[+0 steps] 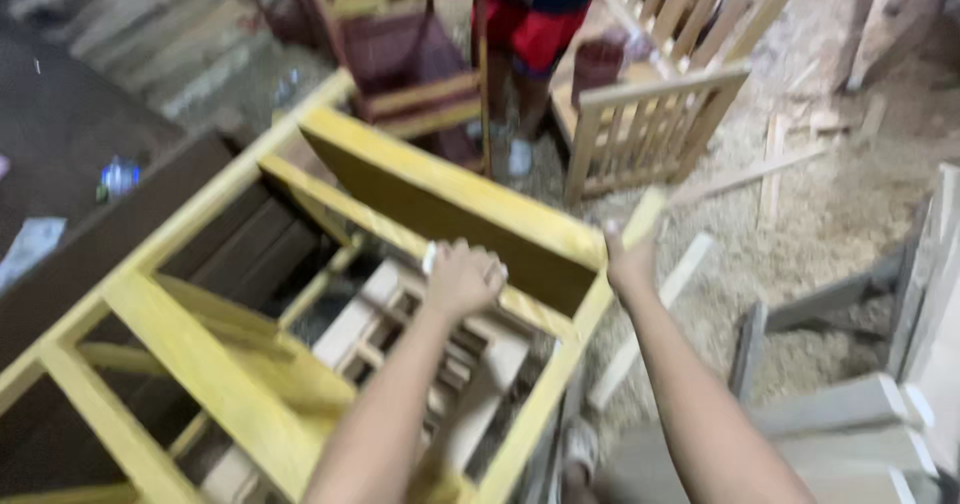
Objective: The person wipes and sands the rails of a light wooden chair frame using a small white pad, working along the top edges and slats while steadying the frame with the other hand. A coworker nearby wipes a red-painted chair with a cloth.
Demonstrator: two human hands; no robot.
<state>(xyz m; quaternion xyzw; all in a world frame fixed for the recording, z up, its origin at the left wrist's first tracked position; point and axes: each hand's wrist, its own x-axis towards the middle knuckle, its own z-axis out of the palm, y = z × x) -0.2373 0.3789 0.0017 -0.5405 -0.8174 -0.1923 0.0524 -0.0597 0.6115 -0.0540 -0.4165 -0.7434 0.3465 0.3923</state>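
Two bare forearms, sleeveless to the near frame edge; left hand [462,279] and right hand [628,262] wear nothing.

Sawdust covers the floor [840,214], where the yellow-painted wooden frame [300,294] stands, an unpainted slatted chair frame [660,94] sits beyond it, and loose wood offcuts [770,164] and grey boards [850,414] lie scattered around.
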